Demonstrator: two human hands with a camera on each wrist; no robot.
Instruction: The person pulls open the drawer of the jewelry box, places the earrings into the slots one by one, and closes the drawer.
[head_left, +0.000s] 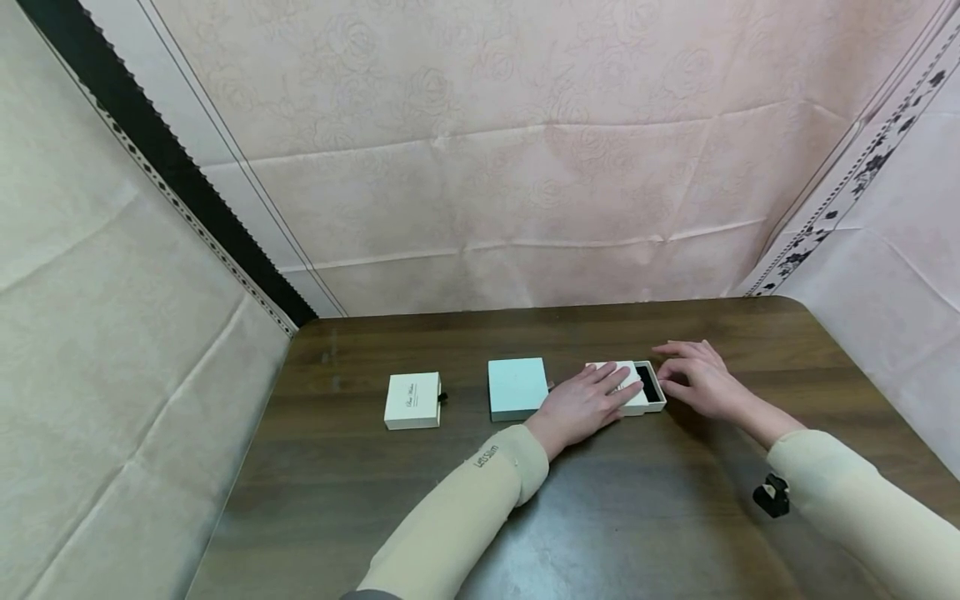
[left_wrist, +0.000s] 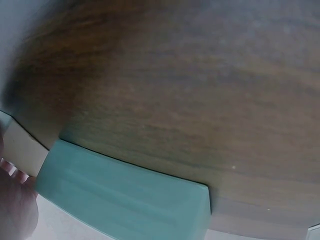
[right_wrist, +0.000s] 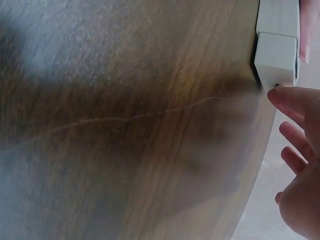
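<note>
A small white drawer box [head_left: 637, 403] lies on the table, its inner tray [head_left: 657, 398] slid partway out to the right, showing a dark inside. Across the box's top, my left hand [head_left: 581, 410] rests with fingers straight and spread, covering much of the lid. At the tray's outer end, my right hand [head_left: 699, 383] pinches a small black pull tab [right_wrist: 277, 86] between thumb and index finger, the other fingers held apart. In the right wrist view, the seam between sleeve and tray [right_wrist: 276, 52] shows. A teal box [head_left: 517, 388] sits just left of my left hand.
Farther left stands another white box [head_left: 412, 402] with printed lettering and a black tab on its right side. All the boxes sit on a dark wooden table [head_left: 450, 500]. Pale patterned cloth [head_left: 487, 192] hangs behind it and on both sides.
</note>
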